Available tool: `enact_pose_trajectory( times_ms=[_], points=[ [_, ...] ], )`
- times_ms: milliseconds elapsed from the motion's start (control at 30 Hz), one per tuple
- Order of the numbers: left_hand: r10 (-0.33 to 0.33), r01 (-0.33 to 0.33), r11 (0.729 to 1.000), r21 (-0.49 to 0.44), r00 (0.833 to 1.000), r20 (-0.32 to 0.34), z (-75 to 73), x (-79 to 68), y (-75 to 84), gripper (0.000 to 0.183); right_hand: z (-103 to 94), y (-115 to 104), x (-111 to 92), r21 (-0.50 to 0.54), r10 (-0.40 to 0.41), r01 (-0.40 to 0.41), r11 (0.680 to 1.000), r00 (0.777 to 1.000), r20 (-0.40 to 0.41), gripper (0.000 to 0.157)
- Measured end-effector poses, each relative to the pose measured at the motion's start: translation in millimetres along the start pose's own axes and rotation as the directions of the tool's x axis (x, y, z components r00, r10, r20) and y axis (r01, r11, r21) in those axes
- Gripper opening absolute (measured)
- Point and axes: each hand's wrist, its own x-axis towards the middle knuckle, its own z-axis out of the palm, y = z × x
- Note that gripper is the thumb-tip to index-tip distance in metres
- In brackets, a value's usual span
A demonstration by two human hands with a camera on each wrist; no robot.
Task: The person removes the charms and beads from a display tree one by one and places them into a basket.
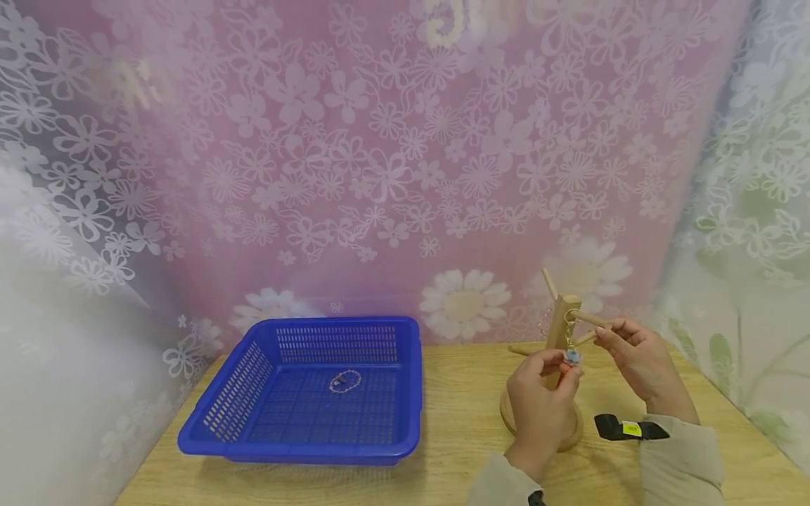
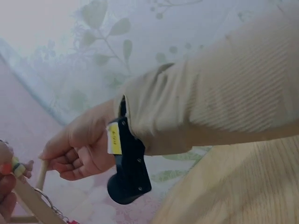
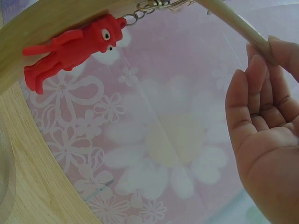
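Observation:
A wooden rack (image 1: 560, 327) with several pegs stands on the table at the right. From one peg (image 1: 588, 318) a gold-coloured ring and chain (image 1: 570, 332) hang down to a small figurine charm (image 1: 572, 356), pale blue with orange below. My left hand (image 1: 538, 404) pinches this charm between thumb and fingers. In the left wrist view only part of the left hand (image 2: 5, 196) shows, beside the charm (image 2: 18, 169). My right hand (image 1: 648, 362) pinches the tip of a peg (image 3: 238, 25). A red figure keychain (image 3: 84, 49) hangs by the rack in the right wrist view.
A blue plastic basket (image 1: 300, 450) stands to the left on the wooden table (image 1: 462, 422). Inside it lies a thin beaded bracelet (image 1: 345, 381). Another beaded loop (image 1: 544, 323) hangs at the rack's left side. Behind hangs a flowered curtain (image 1: 405, 176).

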Motion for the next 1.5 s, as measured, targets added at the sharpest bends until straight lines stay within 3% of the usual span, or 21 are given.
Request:
enact_pose_trajectory(
  times_ms=[200,600,867,1133,1267,1500],
  points=[
    [-0.051,0.054,0.997,-0.047,0.996,0.073,-5.6,5.8,6.1,0.015,-0.3,0,0,0.002,-0.014,0.014,1.000,1.000,0.005,0.024],
    [-0.134,0.153,0.979,-0.133,0.980,0.146,-18.1,20.3,22.4,0.014,-2.1,2,0,-0.005,-0.007,0.007,1.000,1.000,0.010,0.027],
    [-0.135,0.164,0.975,-0.149,0.972,0.191,-23.4,26.2,30.5,0.015,-1.9,1,0,0.009,-0.009,0.009,1.000,1.000,0.023,0.026],
    [-0.198,0.244,0.952,-0.184,0.951,0.240,-31.1,35.2,41.6,0.016,-0.8,1,-1,-0.007,0.002,-0.002,1.000,1.000,0.004,0.020],
    [-0.200,0.248,0.954,-0.171,0.946,0.256,-34.5,39.7,45.2,0.016,-0.7,1,-1,-0.015,0.012,-0.012,1.000,1.000,0.003,0.019],
    [-0.161,0.208,0.964,-0.164,0.952,0.259,-38.9,45.7,48.2,0.017,-1.3,1,-1,-0.004,0.008,-0.008,1.000,1.000,0.013,0.020]
  ],
)
